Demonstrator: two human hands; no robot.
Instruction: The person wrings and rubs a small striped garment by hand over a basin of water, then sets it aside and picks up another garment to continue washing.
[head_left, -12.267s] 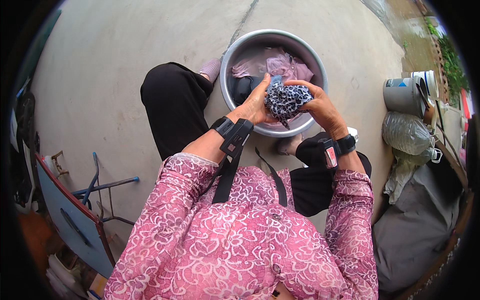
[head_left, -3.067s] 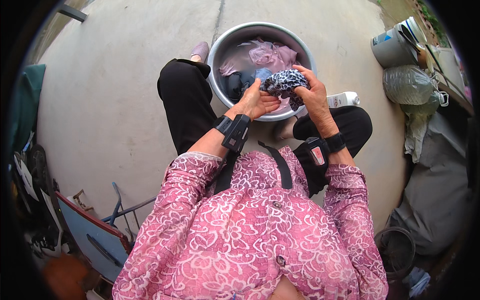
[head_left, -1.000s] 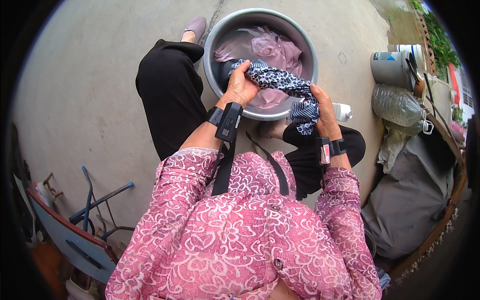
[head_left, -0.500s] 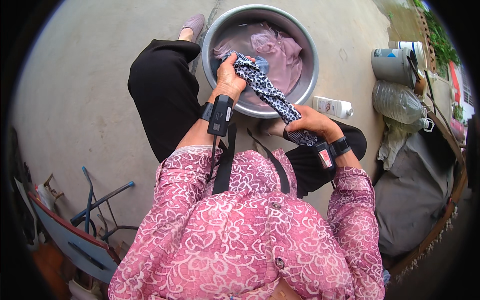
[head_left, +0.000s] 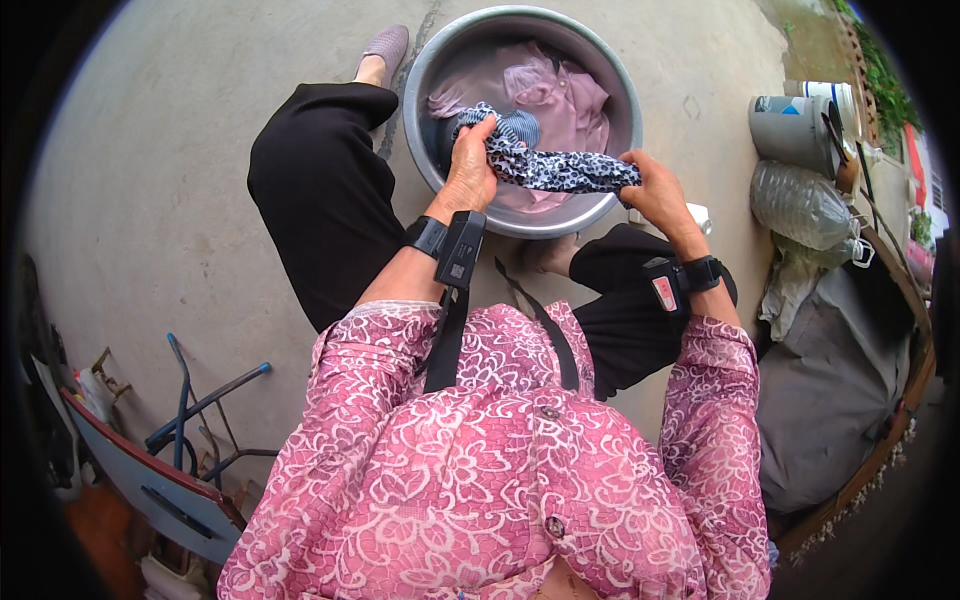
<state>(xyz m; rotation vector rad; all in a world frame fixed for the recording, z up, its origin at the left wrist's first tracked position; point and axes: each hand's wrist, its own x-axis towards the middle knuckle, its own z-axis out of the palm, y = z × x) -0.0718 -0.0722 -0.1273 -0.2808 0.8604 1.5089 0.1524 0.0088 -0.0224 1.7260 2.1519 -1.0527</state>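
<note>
Left hand, right hand: gripping twisted leopard-print cloth | round metal basin | rumpled pink fabric inside

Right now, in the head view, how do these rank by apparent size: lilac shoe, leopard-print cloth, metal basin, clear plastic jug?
1. Metal basin, clearly largest.
2. Leopard-print cloth and clear plastic jug: too alike to rank, the cloth being bunched and partly covered.
3. Lilac shoe, smallest.

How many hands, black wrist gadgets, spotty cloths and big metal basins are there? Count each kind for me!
Hands: 2
Black wrist gadgets: 2
Spotty cloth: 1
Big metal basin: 1
Total: 6
</note>
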